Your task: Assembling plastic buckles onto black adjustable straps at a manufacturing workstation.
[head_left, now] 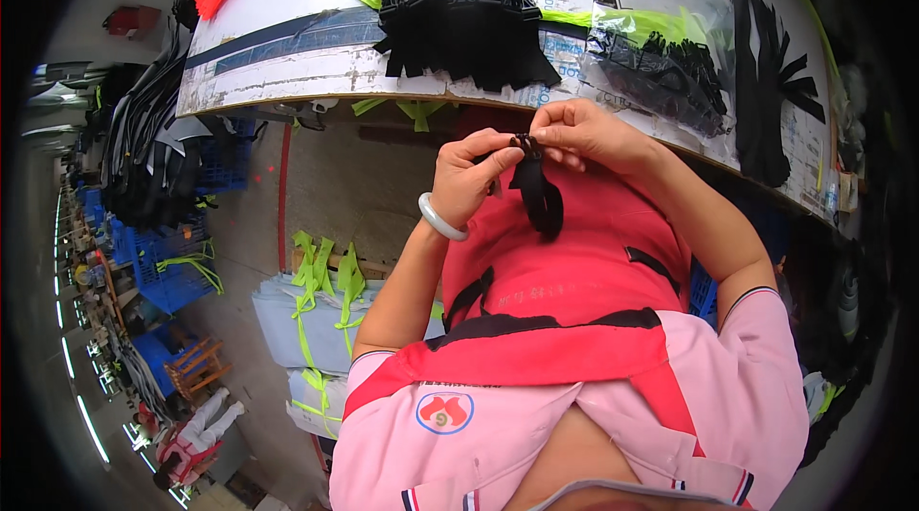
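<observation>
In front of my red apron, both hands meet over a black webbing strap [545, 210] that hangs in a loop. My left hand [469, 171], with a pale bangle at the wrist, pinches the strap's upper end from the left. From the other side my right hand [595, 135] is closed with thumb and forefinger on a small black buckle [525, 144] at the top of the strap. The fingers partly cover the buckle, so how the strap runs through it cannot be made out. Just beyond lies a pile of black straps with buckles [464, 33] on the table.
The white, worn table [287, 66] curves across the far side. A clear plastic bag of black buckled straps [661, 61] and more black straps [761, 99] lie at its right. Tied pale-blue bundles [306, 324] sit low at left, near blue crates [172, 267]. Another person [196, 439] is farther left.
</observation>
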`<state>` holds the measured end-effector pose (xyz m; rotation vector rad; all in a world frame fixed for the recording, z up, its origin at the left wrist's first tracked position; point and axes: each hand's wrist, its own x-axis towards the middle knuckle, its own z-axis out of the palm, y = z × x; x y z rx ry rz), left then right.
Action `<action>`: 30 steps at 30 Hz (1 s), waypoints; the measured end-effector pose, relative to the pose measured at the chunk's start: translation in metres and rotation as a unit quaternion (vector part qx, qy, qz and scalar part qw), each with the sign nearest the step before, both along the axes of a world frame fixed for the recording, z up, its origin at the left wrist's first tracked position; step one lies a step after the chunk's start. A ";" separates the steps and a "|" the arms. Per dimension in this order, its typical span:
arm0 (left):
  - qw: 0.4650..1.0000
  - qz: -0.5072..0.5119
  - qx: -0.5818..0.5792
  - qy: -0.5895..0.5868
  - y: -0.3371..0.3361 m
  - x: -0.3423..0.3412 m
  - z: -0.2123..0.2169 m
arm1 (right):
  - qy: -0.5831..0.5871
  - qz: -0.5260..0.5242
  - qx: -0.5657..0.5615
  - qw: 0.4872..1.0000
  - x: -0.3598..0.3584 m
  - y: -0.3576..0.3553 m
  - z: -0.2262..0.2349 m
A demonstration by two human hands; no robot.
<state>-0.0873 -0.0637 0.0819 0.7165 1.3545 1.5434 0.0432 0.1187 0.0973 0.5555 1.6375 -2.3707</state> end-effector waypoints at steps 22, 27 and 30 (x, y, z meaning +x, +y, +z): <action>0.983 0.140 0.042 0.109 0.046 -0.096 0.020 | 0.078 -0.090 0.210 0.970 -0.026 0.012 -0.017; 0.986 0.026 0.031 0.164 0.051 -0.006 -0.029 | 0.110 -0.024 0.277 0.954 -0.017 -0.031 -0.026; 0.999 -0.004 0.000 0.037 0.050 0.005 -0.039 | 0.093 -0.020 0.229 0.969 -0.006 -0.026 -0.039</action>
